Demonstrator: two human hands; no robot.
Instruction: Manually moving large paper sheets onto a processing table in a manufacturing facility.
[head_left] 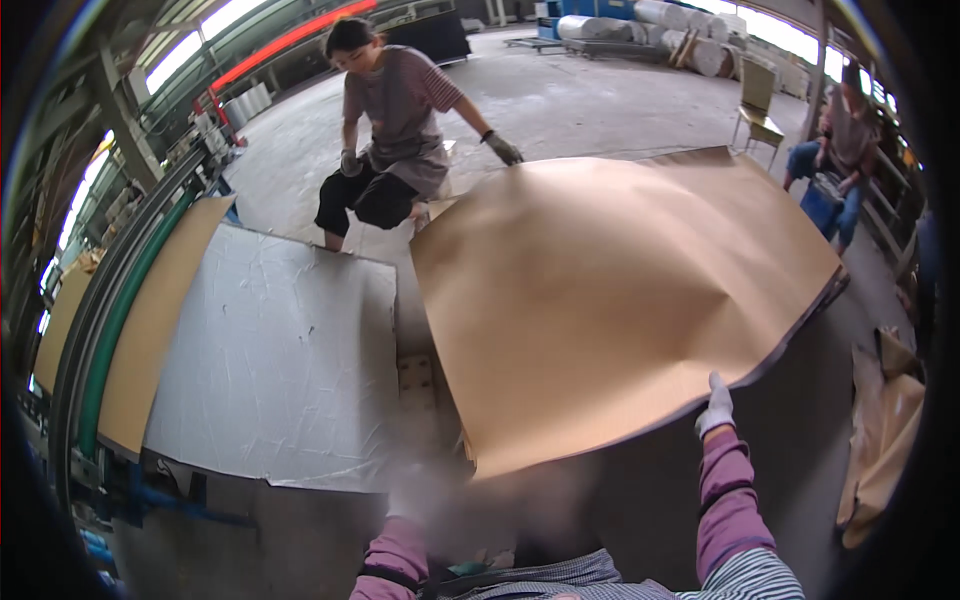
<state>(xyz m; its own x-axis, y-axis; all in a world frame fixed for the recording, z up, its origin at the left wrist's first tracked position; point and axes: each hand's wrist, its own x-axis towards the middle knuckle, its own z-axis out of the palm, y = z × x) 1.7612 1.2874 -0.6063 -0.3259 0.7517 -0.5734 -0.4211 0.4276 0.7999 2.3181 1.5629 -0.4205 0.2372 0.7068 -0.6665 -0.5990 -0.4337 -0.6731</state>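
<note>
A large brown sheet [600, 300], which looks like kraft paper, bulges and ripples in front of me on the right. My right hand [716, 405], in a pale glove, grips its near edge with the thumb on top. My left hand [408, 495] is a pale blur by the near edge of a silvery-white wrinkled panel [280, 350]; its fingers cannot be made out. That panel lies on the left, on top of another brown sheet [165, 330]. Across from me, a crouching co-worker [395, 120] reaches one gloved hand [502, 150] to the big sheet's far edge.
Along the left runs a machine with a green roller [125, 310]. A perforated block [415, 380] sits between the panel and the big sheet. Crumpled brown paper [885, 440] lies at the right. Farther off are a chair [757, 105], a seated person [840, 150] and large white rolls [660, 35].
</note>
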